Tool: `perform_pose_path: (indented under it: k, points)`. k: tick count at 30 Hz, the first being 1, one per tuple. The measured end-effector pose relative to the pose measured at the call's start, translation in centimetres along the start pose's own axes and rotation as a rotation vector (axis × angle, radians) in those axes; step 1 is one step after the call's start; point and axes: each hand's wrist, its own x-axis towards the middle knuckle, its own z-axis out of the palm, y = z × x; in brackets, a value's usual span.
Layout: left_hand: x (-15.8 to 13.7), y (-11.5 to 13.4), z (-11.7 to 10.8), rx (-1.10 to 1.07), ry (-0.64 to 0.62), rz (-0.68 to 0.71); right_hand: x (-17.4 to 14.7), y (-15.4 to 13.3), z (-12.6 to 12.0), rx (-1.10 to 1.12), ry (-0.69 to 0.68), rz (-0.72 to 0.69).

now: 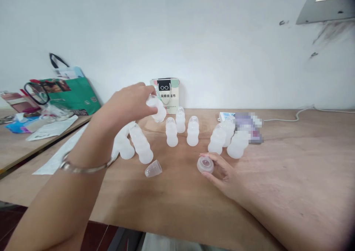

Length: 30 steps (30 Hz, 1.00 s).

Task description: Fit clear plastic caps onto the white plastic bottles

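The left hand (130, 103) is raised above the middle of the surface (291, 177), its fingers (144, 90) curled shut around a small translucent bottle (158, 110), which hangs tilted with its long axis slanting down and to the right. The right hand (222, 173) rests on the surface nearer the front edge, fingers loosely closed on a round translucent cap (205, 165) pinched between thumb and fingertips, its open face turned toward the camera. The held bottle lies up and to the left of the cap, well apart from it, so the left hand is the nearer to the bottles and the right to the caps. A second, cone-shaped cap (153, 169) lies on its side between the two hands. More bottles (192, 132) stand upright in a loose cluster behind, others leaning at the left. Toward the back edge stand a small printed box (169, 95) and a blurred packet (249, 127); a green bag (72, 92) and papers sit on an adjoining table at the left, before a plain white wall.
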Motion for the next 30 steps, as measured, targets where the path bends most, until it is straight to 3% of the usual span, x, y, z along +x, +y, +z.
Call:
perform_pose_path:
  k: [2,3,5,9,12,18,25,30]
  points:
    - [-2.9,1.7,-0.7,-0.156,0.126,0.108,-0.2,-0.1,0.1,0.041,0.011,0.013]
    - [-4.2,2.6,-0.5,-0.254,0.117,0.182,-0.2,0.0,0.1,0.068,0.03,0.016]
    - [-5.9,4.4,1.1,-0.424,0.001,0.315,-0.3,0.0,0.2,0.122,0.091,0.019]
    - [-6.2,6.6,6.0,-0.634,-0.227,0.418,0.0,0.1,0.3,0.187,0.163,0.065]
    - [-5.5,7.1,8.5,-0.683,-0.284,0.425,0.2,0.1,0.3,0.222,0.19,0.108]
    - [-5.5,7.3,10.4,-0.792,-0.327,0.339,0.1,0.2,0.6,0.273,0.184,0.123]
    - [-6.2,7.9,15.2,-1.187,-0.446,0.329,2.5,-1.6,0.9,0.368,0.343,0.136]
    - [-6.8,8.7,17.5,-1.352,-0.518,0.254,4.0,-1.9,2.2,0.352,0.187,0.08]
